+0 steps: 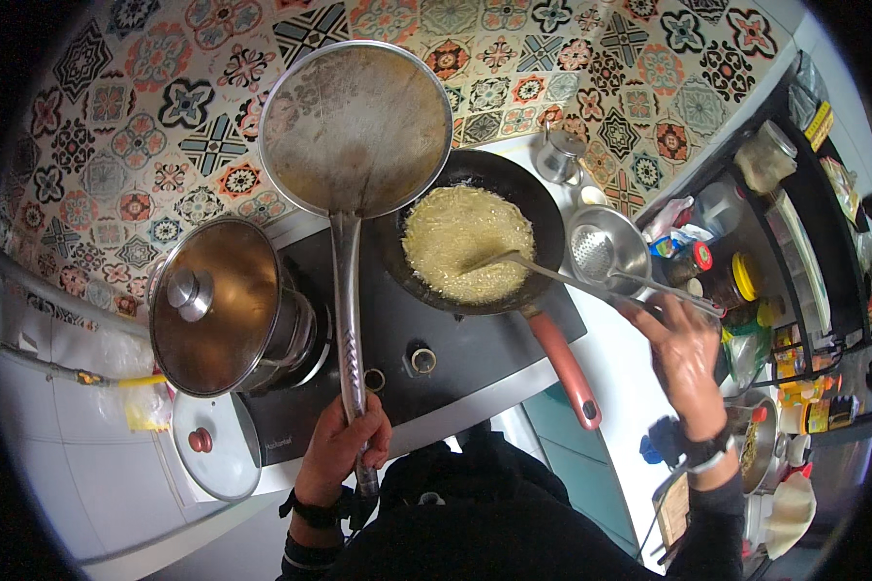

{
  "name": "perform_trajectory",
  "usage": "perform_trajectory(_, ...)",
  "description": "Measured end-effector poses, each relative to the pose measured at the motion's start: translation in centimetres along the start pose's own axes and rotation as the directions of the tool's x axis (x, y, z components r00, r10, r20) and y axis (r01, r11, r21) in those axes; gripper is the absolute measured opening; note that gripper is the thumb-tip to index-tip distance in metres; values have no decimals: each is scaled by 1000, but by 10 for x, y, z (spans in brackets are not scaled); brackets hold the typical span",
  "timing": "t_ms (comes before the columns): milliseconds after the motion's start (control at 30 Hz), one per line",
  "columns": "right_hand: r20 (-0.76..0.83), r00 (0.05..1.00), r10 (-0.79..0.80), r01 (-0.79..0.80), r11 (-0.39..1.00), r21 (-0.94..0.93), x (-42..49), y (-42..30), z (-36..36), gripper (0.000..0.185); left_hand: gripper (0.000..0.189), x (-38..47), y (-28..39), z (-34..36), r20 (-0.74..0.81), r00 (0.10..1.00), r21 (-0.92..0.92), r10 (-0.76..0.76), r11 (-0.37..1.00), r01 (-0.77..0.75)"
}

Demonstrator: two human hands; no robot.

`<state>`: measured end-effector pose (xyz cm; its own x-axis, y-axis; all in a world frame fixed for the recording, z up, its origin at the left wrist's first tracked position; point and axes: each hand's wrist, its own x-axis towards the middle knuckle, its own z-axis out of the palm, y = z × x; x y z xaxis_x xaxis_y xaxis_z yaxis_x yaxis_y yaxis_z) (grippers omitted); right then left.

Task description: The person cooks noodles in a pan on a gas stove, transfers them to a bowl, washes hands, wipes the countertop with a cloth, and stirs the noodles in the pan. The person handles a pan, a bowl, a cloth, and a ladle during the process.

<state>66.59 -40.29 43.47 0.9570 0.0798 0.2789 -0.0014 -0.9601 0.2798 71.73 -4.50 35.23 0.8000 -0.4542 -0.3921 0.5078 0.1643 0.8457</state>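
My left hand (349, 439) is closed around the metal handle of a large round fine-mesh strainer (356, 131), raised over the back of the stove at the black frying pan's left edge. Bubbling oil with pale food (469, 243) fills much of the frying pan (548, 218), whose red handle points toward me. My right hand (679, 348) holds the long handle of a metal spatula or ladle (567, 276); its head dips into the bubbling oil. Beside the pan, a steel bowl (636, 240) holds a slotted ladle (592, 247), whose handle runs close to my right hand.
A lidded pot (218, 305) stands on the left of the black cooktop (465, 363). A glass lid (218, 443) lies at the front left. A small metal pitcher (558, 156) stands behind the bowl. Jars and a black rack (799, 290) crowd the right side.
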Motion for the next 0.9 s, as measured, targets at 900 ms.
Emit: perform_trajectory(900,329,777,536,-549,323,771,-53,-6,74,32,11,18,-4,6,197,978,13,67,997,-71)
